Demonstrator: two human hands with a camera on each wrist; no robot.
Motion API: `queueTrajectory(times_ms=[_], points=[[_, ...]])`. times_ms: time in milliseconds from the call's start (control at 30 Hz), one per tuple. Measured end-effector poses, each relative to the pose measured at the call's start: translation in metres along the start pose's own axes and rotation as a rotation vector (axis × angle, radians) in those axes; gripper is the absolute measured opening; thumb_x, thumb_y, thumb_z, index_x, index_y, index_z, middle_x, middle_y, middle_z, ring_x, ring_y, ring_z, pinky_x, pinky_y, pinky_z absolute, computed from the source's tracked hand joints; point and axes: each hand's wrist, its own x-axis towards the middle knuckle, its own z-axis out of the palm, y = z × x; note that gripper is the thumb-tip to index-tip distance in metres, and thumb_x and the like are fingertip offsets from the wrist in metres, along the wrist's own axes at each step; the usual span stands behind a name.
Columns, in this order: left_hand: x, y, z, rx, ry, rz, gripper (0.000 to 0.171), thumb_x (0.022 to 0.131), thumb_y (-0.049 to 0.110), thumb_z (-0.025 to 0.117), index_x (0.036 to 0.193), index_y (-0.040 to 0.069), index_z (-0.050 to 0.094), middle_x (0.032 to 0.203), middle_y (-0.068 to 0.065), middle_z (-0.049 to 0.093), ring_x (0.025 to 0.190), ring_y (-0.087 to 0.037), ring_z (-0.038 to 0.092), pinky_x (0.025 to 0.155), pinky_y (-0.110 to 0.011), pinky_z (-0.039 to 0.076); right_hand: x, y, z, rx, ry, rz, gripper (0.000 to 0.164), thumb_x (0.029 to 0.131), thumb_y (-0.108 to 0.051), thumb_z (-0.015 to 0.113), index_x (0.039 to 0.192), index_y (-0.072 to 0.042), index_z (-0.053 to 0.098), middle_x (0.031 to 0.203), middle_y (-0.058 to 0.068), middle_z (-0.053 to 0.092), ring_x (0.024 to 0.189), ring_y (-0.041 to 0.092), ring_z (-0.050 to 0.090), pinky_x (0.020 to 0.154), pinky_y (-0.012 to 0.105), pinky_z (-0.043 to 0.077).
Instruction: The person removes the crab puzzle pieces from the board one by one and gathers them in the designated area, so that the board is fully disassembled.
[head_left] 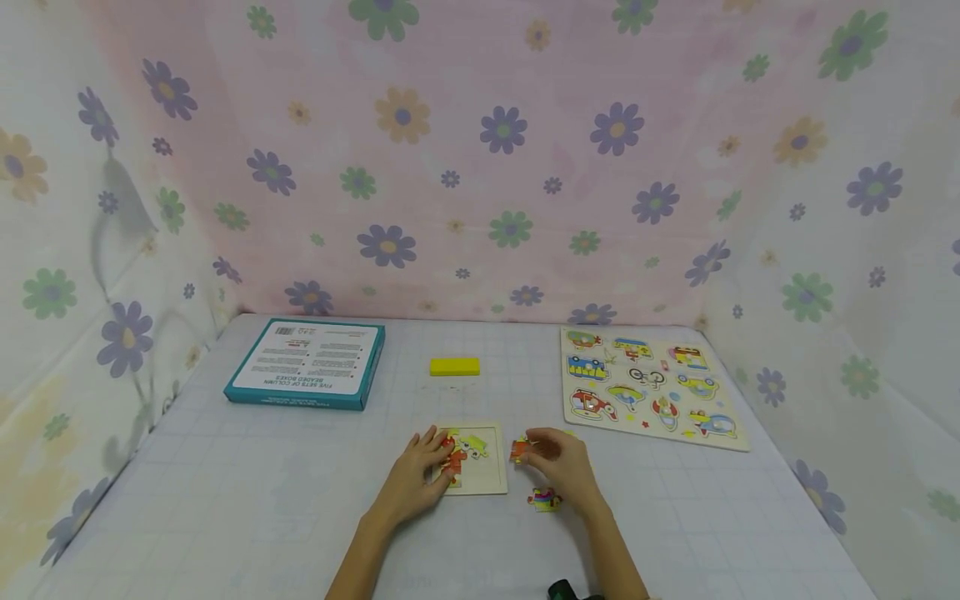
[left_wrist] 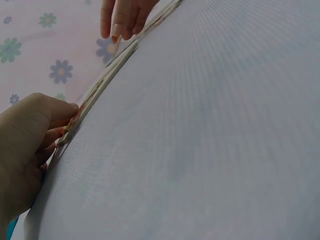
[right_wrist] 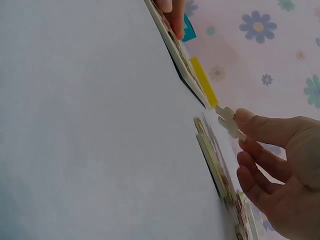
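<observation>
White table point(head_left: 300, 508), floral cloth backdrop point(head_left: 457, 200)

Right hand point(head_left: 564, 468) pinched a flat orange-red jigsaw piece point(head_left: 518, 452) beside the square pale-wood tray point(head_left: 492, 477); probably light and stiff, it suited an edge grip. Left hand point(head_left: 410, 477), fingers spread, rested on the tray.

The tray point(head_left: 491, 482) lies mid-table, pieces point(head_left: 474, 448) in it, loose pieces point(head_left: 544, 500) to its right. Behind it is the block point(head_left: 454, 367), between the box point(head_left: 303, 362), left, and the board point(head_left: 633, 427), right.
</observation>
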Motion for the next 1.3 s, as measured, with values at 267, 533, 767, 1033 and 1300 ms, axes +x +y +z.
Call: queueTrajectory(times_ms=[267, 533, 767, 1033, 1300], points=[[0.0, -0.001, 0.001, -0.009, 0.002, 0.002, 0.04, 0.079, 0.011, 0.067, 0.117, -0.005, 0.063, 0.133, -0.019, 0.052, 0.133, -0.033, 0.038, 0.112, -0.051, 0.023, 0.0, 0.01, -0.021, -0.262, 0.027, -0.024, 0.03, 0.074, -0.008, 0.078, 0.103, -0.003, 0.07, 0.097, 0.005, 0.07, 0.095, 0.023, 0.056, 0.083, 0.039, 0.05], [-0.001, -0.001, 0.001, -0.007, 0.005, -0.003, 0.041, 0.079, 0.012, 0.067, 0.116, -0.005, 0.064, 0.133, -0.019, 0.052, 0.133, -0.033, 0.038, 0.112, -0.05, 0.023, 0.0, 0.015, -0.023, -0.351, 0.003, -0.026, 0.029, 0.075, -0.009, 0.078, 0.104, -0.006, 0.071, 0.098, 0.003, 0.068, 0.101, 0.026, 0.048, 0.084, 0.044, 0.041], [-0.001, 0.0, 0.002, -0.011, -0.003, -0.019, 0.041, 0.079, 0.013, 0.067, 0.117, -0.005, 0.063, 0.135, -0.018, 0.051, 0.134, -0.033, 0.037, 0.113, -0.049, 0.022, -0.001, 0.017, -0.025, -0.347, -0.038, -0.011, 0.026, 0.078, -0.007, 0.075, 0.103, -0.009, 0.071, 0.102, 0.006, 0.066, 0.112, 0.031, 0.043, 0.091, 0.059, 0.026], [-0.001, 0.0, 0.001, -0.008, -0.013, -0.029, 0.042, 0.08, 0.015, 0.068, 0.118, -0.004, 0.063, 0.136, -0.017, 0.05, 0.135, -0.032, 0.035, 0.113, -0.048, 0.022, -0.001, 0.016, -0.028, -0.333, -0.062, -0.014, 0.029, 0.078, -0.007, 0.074, 0.107, -0.007, 0.069, 0.103, 0.005, 0.068, 0.112, 0.032, 0.044, 0.093, 0.062, 0.025], [-0.001, 0.0, 0.002, -0.001, 0.005, -0.012, 0.042, 0.079, 0.014, 0.068, 0.117, -0.004, 0.063, 0.135, -0.017, 0.051, 0.134, -0.032, 0.037, 0.113, -0.048, 0.022, -0.002, 0.013, -0.028, -0.314, -0.063, -0.035, 0.036, 0.079, -0.004, 0.073, 0.114, -0.004, 0.066, 0.103, 0.005, 0.069, 0.112, 0.032, 0.045, 0.092, 0.059, 0.034]])
